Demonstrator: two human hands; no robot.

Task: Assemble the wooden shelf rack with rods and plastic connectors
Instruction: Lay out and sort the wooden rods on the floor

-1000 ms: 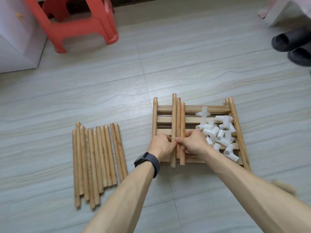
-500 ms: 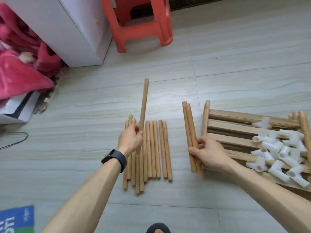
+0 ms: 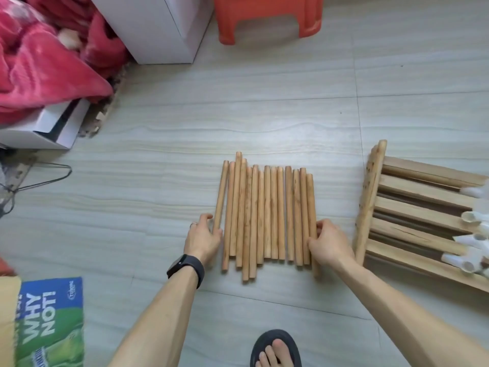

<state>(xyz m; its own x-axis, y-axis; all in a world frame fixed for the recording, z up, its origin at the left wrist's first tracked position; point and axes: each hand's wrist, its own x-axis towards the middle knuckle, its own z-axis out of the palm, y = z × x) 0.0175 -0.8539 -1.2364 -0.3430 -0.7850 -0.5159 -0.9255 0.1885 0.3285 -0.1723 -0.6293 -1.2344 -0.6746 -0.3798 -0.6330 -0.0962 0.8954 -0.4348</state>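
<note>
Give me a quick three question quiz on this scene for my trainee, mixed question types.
1. True or false: the left hand and the right hand touch opposite sides of the row of wooden rods.
2. The white connectors lie: A on the slatted wooden panel, B among the rods, C in the left hand.
3. Fill in: the black watch is on the ___ wrist.
Key: 1 true; 2 A; 3 left.
</note>
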